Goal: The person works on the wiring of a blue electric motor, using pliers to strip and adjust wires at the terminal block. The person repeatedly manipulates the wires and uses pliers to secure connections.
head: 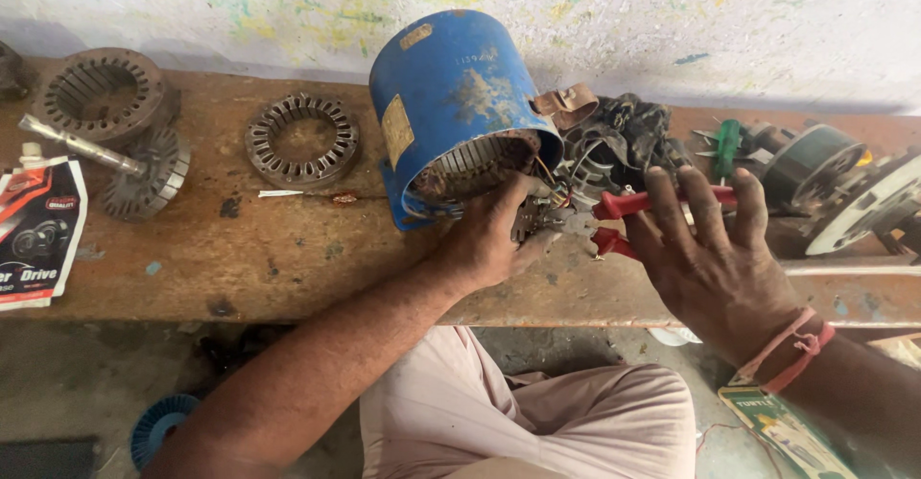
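A blue cylindrical motor housing with a slotted stator inside lies tilted on a rusty brown bench, its open end toward me. My left hand grips the wire ends and a small part at the housing's lower rim. My right hand holds red-handled pliers, fingers spread over the handles, jaws pointing left at the wires beside my left hand.
Two ring-shaped stator cores, a rotor with a shaft and a printed pouch lie at left. Motor parts, a green screwdriver and a wound stator crowd the right. A paint-stained wall stands behind.
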